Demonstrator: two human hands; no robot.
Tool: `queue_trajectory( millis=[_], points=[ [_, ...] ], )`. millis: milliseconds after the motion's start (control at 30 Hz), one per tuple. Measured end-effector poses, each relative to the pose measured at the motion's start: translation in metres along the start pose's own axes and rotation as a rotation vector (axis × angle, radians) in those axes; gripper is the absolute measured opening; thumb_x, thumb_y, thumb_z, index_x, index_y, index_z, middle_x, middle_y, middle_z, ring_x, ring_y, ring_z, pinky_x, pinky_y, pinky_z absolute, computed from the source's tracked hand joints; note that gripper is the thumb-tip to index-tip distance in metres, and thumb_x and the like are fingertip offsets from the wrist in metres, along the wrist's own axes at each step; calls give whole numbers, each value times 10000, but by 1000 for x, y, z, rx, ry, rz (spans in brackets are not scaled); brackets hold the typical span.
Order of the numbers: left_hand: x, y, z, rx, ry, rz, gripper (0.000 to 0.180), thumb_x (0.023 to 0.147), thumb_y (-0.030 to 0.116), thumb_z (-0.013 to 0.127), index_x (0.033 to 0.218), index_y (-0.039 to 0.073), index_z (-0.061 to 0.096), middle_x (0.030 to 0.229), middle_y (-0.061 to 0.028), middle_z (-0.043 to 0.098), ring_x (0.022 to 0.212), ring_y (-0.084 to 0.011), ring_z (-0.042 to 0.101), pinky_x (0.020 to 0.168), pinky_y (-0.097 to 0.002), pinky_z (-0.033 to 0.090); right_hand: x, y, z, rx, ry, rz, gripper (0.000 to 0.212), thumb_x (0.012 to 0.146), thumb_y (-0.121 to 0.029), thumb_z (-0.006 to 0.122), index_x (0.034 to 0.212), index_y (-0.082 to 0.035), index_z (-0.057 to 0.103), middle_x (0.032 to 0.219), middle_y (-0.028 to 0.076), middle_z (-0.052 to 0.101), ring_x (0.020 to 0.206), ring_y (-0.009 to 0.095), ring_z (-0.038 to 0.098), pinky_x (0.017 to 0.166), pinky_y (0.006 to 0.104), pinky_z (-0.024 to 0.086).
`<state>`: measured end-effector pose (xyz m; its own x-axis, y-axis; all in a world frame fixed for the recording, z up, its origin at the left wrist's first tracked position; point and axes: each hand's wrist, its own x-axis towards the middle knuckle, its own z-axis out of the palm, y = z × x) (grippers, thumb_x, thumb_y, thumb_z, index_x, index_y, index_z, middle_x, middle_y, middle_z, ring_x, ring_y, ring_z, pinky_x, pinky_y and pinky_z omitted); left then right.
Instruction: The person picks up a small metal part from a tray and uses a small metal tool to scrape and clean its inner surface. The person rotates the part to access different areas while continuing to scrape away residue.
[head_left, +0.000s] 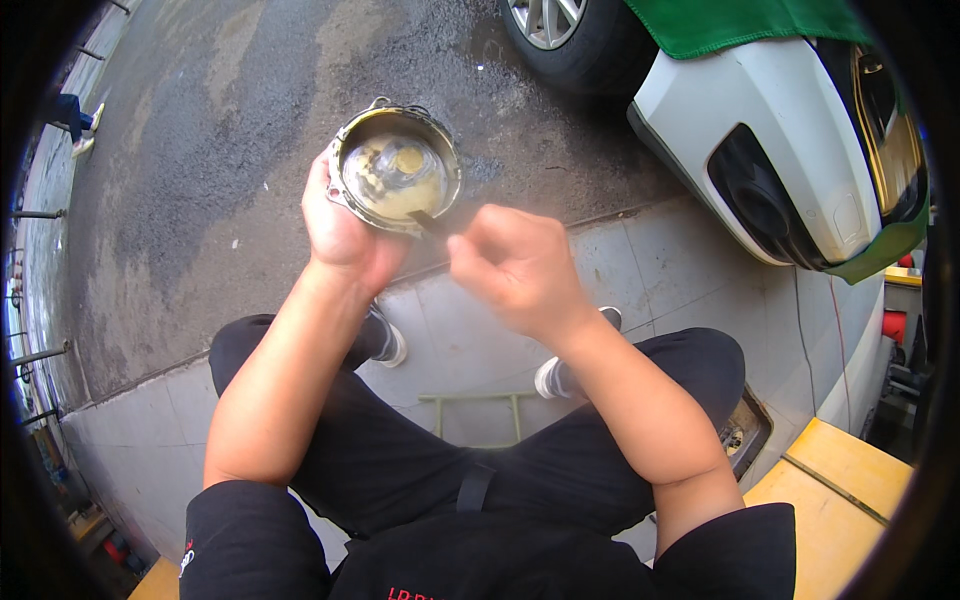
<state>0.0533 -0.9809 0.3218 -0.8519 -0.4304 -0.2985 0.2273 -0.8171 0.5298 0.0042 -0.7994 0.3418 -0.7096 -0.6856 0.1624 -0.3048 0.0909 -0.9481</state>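
My left hand [350,235] is wrapped round the left and lower side of a round, cup-shaped metal housing [350,195]. Its open mouth faces up at me, and small lugs stand out along the rim. Inside, the floor is shiny and marked with pale yellowish patches. My right hand [520,270] pinches a thin dark flat-bladed tool [430,222], whose tip lies at the near right edge of the housing. The fingers hide most of the tool, so I cannot tell its exact kind.
A white car bumper [770,160] under a green cover [740,25] stands at the right, with a wheel [555,35] behind it. Wet asphalt [230,200] meets pale tiles [450,330] before me. A yellow board [835,475] lies at the near right. Another person's foot [90,130] shows far left.
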Motion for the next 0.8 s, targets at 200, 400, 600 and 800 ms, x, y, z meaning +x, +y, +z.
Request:
queue_trajectory(
  millis=[200, 400, 600, 800],
  points=[
    [2, -2, -4, 17, 51, -49, 490, 1020, 352, 329, 1247, 28, 618, 1239, -152, 670, 1140, -315, 637, 1021, -476, 506, 10, 4, -6, -236, 198, 82, 253, 841, -156, 696, 705, -21, 531, 626, 115, 538, 551, 242, 531, 545, 372, 443],
    [1, -2, -3, 39, -46, -9, 406, 1019, 288, 366, 1158, 37, 652, 1121, -113, 703, 1041, -254, 659, 950, -428, 536, 5, 0, -7, -136, 52, 0, 257, 836, -161, 698, 705, -13, 534, 633, 134, 546, 552, 245, 543, 536, 379, 439],
    [1, -3, -7, 59, 0, -68, 468, 1027, 321, 354, 1246, 3, 618, 1217, -155, 682, 1117, -300, 655, 1005, -461, 526, 9, 3, -15, -194, 144, 79, 237, 829, -175, 697, 717, -18, 559, 640, 136, 562, 541, 260, 541, 533, 385, 437],
    [5, 1, -15, 16, -131, -121, 464, 1026, 313, 357, 1252, 4, 619, 1227, -157, 680, 1117, -300, 656, 1001, -457, 530, 9, 2, -18, -248, 40, 1, 218, 800, -181, 699, 717, -26, 569, 646, 131, 574, 572, 283, 569, 557, 382, 457]
  ],
)
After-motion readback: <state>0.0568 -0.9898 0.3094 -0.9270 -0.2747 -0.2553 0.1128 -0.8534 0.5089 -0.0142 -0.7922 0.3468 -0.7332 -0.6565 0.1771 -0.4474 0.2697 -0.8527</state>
